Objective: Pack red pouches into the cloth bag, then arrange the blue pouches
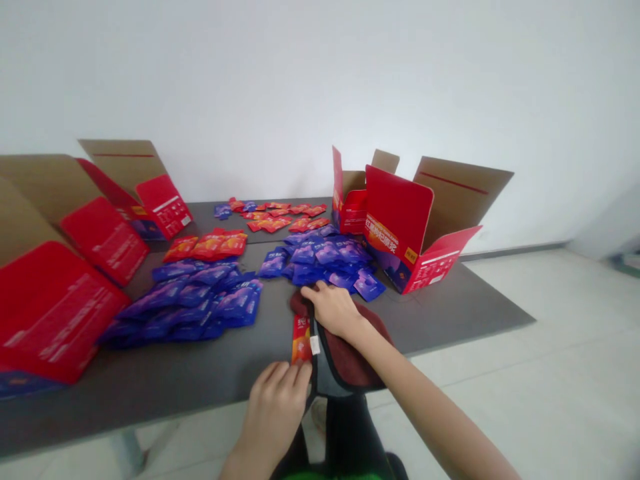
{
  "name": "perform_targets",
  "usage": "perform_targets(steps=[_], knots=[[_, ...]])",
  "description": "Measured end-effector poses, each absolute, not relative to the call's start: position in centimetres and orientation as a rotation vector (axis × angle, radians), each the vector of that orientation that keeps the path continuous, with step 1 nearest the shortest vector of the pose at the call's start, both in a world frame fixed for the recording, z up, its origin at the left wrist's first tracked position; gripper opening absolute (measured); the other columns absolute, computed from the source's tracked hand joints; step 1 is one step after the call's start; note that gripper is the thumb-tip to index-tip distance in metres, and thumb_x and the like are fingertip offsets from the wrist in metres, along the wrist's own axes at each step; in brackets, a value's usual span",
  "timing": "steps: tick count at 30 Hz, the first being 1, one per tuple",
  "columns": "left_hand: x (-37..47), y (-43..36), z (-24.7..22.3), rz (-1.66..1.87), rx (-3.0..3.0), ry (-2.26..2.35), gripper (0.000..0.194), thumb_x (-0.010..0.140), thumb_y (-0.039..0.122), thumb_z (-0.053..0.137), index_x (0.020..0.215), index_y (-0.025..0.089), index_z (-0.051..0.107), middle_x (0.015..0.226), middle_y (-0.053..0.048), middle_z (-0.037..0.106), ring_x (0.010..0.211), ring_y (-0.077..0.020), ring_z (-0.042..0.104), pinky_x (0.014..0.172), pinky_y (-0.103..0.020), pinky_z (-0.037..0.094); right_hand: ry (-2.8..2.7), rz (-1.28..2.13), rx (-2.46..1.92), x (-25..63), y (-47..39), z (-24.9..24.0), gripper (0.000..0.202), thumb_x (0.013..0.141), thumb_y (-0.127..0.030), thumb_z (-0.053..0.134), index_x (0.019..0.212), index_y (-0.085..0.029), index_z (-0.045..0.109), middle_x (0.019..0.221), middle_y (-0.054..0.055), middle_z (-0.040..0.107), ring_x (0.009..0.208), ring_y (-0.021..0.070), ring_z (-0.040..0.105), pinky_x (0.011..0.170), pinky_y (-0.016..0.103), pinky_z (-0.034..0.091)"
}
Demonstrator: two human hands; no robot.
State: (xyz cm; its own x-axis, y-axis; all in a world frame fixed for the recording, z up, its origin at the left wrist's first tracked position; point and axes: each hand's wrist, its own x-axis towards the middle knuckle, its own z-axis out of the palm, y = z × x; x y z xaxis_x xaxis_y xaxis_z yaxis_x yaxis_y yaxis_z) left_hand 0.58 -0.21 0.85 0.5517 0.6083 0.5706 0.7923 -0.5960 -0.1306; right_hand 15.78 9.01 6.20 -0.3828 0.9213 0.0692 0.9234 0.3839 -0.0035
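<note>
At the table's front edge lies a maroon padded cloth piece [357,363] with grey lining, black trim and a small white tag. My right hand [333,308] grips it near its far end, fingers curled over the trimmed edge. A red and orange sachet [301,337] shows along the cloth's left side, partly under it. My left hand [280,397] is closed at the sachet's near end, against the black trim; its fingertips are partly hidden. Just beyond my right hand is a heap of purple-blue sachets [320,253].
On the grey table [450,327], another blue sachet pile [190,300] lies left, with red sachets [207,245] behind it. Scattered sachets [275,217] lie at the back. Open red cartons stand left [60,313] and right [400,227], flaps raised. A white wall rises behind.
</note>
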Motion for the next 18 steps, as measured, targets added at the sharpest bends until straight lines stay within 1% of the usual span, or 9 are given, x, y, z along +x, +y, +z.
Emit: perform_targets(steps=[3, 6, 9, 11, 14, 16, 18], knots=[[1.4, -0.3, 0.7, -0.642, -2.421, -1.190, 0.019, 0.072, 0.001, 0.048, 0.075, 0.016, 0.059, 0.061, 0.000, 0.057, 0.057, -0.0163, 0.052, 0.060, -0.030, 0.044, -2.543, -0.059, -1.578, 16.2, 6.7, 7.1, 0.032, 0.089, -0.019, 0.033, 0.115, -0.029, 0.048, 0.105, 0.006, 0.054, 0.081, 0.0176, 0.058, 0.064, 0.026, 0.041], [1.8, -0.1, 0.4, -0.681, -2.444, -1.150, 0.021, 0.067, -0.002, 0.046, 0.069, 0.016, 0.057, 0.060, -0.001, 0.056, 0.059, -0.0175, 0.053, 0.062, -0.031, 0.046, -2.681, 0.014, -1.416, 16.3, 4.8, 6.9, 0.027, 0.089, -0.023, 0.037, 0.109, -0.030, 0.053, 0.098, 0.004, 0.054, 0.079, 0.0165, 0.057, 0.061, 0.024, 0.039], [1.9, 0.2, 0.2, -0.718, -2.479, -1.121, 0.023, 0.065, -0.003, 0.045, 0.072, 0.016, 0.057, 0.061, -0.001, 0.055, 0.060, -0.0183, 0.052, 0.063, -0.032, 0.046, -2.800, 0.053, -1.328, 16.4, 5.1, 5.9, 0.024, 0.087, -0.024, 0.042, 0.106, -0.031, 0.055, 0.092, 0.004, 0.054, 0.076, 0.0165, 0.058, 0.057, 0.023, 0.037], [2.0, 0.3, 0.3, -0.717, -2.490, -1.109, 0.023, 0.068, -0.001, 0.046, 0.078, 0.016, 0.057, 0.062, 0.000, 0.055, 0.060, -0.0178, 0.052, 0.064, -0.032, 0.046, -2.803, 0.039, -1.353, 16.6, 6.5, 5.1, 0.026, 0.087, -0.025, 0.041, 0.109, -0.032, 0.054, 0.094, 0.004, 0.054, 0.076, 0.0166, 0.058, 0.057, 0.023, 0.037], [2.0, 0.5, 0.7, -0.720, -2.502, -1.089, 0.020, 0.071, 0.002, 0.048, 0.084, 0.016, 0.056, 0.063, 0.000, 0.056, 0.061, -0.0170, 0.052, 0.064, -0.031, 0.045, -2.739, -0.012, -1.532, 16.8, 9.3, 4.4, 0.032, 0.089, -0.024, 0.036, 0.117, -0.033, 0.049, 0.098, 0.006, 0.054, 0.076, 0.0179, 0.060, 0.059, 0.025, 0.039], [2.1, 0.5, 1.0, -0.720, -2.511, -1.112, 0.018, 0.072, 0.003, 0.050, 0.083, 0.016, 0.056, 0.064, 0.000, 0.056, 0.061, -0.0174, 0.052, 0.063, -0.031, 0.045, -2.692, -0.034, -1.653, 16.9, 10.6, 4.5, 0.034, 0.090, -0.023, 0.033, 0.119, -0.033, 0.047, 0.100, 0.007, 0.054, 0.078, 0.0196, 0.060, 0.061, 0.027, 0.041], [2.1, 0.5, 1.1, -0.692, -2.525, -1.159, 0.017, 0.072, 0.002, 0.050, 0.079, 0.017, 0.055, 0.063, 0.000, 0.056, 0.060, -0.0178, 0.052, 0.061, -0.031, 0.044, -2.642, -0.044, -1.712, 17.0, 10.8, 5.0, 0.034, 0.090, -0.022, 0.032, 0.119, -0.032, 0.047, 0.102, 0.008, 0.054, 0.080, 0.0202, 0.059, 0.062, 0.028, 0.042]])
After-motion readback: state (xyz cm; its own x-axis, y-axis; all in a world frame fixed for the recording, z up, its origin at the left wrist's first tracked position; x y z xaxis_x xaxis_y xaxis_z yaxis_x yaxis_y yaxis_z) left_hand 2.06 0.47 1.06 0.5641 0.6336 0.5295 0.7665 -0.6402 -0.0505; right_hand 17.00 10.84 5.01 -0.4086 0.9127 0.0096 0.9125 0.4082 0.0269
